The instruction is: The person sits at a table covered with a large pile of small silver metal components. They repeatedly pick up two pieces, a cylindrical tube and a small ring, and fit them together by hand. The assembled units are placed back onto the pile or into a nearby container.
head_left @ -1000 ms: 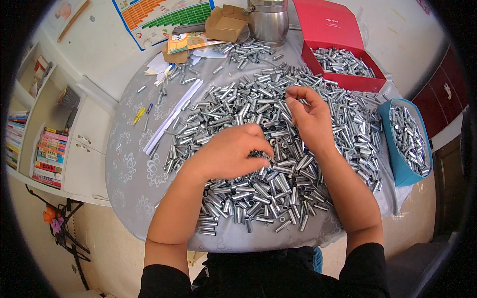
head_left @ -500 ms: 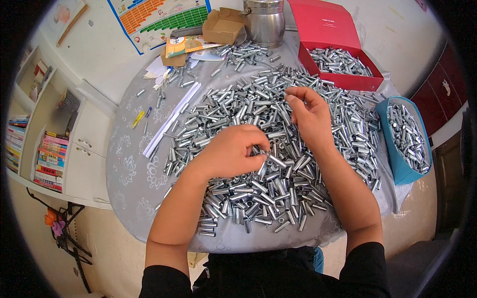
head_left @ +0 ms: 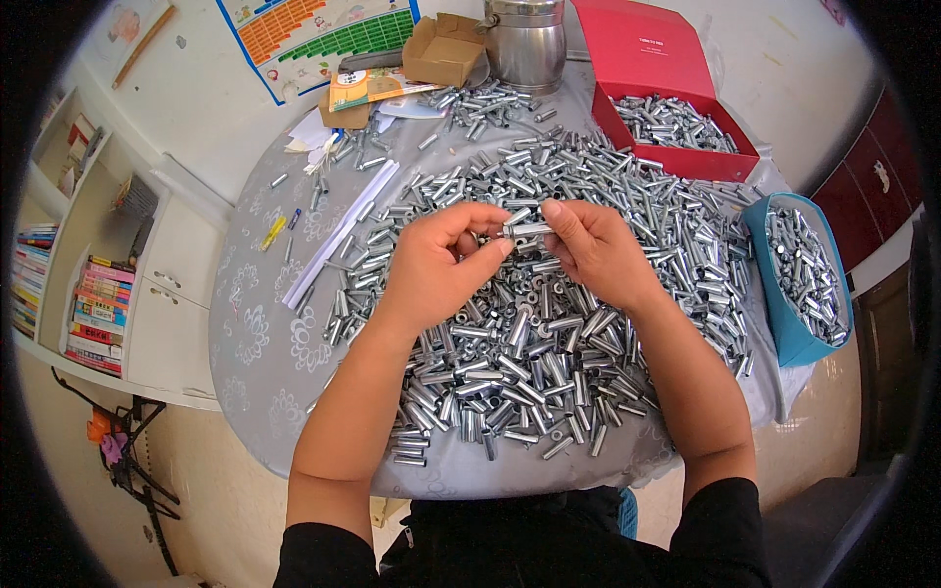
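Note:
Over the middle of a heap of silver metal sleeves (head_left: 490, 377), my two hands meet at one short, shiny metal sleeve (head_left: 530, 230). My left hand (head_left: 441, 263) pinches its left end between thumb and fingers. On the other end, my right hand (head_left: 603, 250) is closed, thumb on top and fingers underneath. A small ring-like part seems to sit at the left end, but fingertips partly hide it. Loose washers (head_left: 530, 286) lie among the sleeves below my hands.
A red box (head_left: 686, 167) and a teal fabric bin (head_left: 784, 323), both filled with metal parts, stand at the right. Farther back are a metal canister (head_left: 525, 49) and a small cardboard box (head_left: 441, 51). A white strip (head_left: 343, 235) lies left of the heap.
My left hand has moved up and away from me with its metal piece. My right hand has come down and left, and its fingers have closed on the sleeve.

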Demonstrator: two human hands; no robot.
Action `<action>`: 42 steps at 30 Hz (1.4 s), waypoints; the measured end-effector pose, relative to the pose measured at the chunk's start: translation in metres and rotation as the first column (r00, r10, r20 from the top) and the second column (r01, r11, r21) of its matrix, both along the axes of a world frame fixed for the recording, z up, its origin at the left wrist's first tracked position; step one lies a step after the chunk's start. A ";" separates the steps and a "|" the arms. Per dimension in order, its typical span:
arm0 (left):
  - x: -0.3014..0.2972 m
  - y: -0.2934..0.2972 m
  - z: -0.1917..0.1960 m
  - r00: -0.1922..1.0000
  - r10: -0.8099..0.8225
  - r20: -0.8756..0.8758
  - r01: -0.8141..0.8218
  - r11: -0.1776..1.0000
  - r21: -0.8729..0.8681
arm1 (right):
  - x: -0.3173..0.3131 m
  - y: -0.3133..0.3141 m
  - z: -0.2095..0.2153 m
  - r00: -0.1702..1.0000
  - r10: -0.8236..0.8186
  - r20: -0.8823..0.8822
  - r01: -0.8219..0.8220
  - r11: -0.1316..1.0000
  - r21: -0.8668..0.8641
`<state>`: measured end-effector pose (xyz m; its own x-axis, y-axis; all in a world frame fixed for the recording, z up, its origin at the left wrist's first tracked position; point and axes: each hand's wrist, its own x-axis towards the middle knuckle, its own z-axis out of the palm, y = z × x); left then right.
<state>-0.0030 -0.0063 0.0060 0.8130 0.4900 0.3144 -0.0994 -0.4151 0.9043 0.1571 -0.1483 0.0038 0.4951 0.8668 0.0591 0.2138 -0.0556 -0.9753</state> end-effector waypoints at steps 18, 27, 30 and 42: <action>-0.001 -0.004 0.001 0.995 -0.073 -0.061 0.081 0.988 0.130 | -0.007 -0.001 0.002 0.998 0.019 0.053 -0.025 0.994 0.108; 0.001 -0.009 0.002 0.997 -0.073 -0.032 0.074 0.996 0.045 | -0.006 0.001 -0.003 1.000 -0.007 -0.015 0.009 0.990 0.141; 0.000 -0.003 0.001 0.993 -0.100 -0.064 0.103 0.993 0.056 | -0.006 0.001 -0.002 1.000 0.007 -0.010 -0.006 0.991 0.132; 0.001 -0.002 -0.001 0.991 -0.062 -0.117 0.066 0.997 0.034 | -0.006 0.002 -0.004 1.000 0.019 -0.013 -0.016 0.985 0.170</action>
<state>-0.0020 -0.0086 0.0054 0.8743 0.4255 0.2336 -0.0225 -0.4453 0.8951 0.1507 -0.1464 -0.0003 0.4818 0.8533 0.1995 0.1990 0.1152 -0.9732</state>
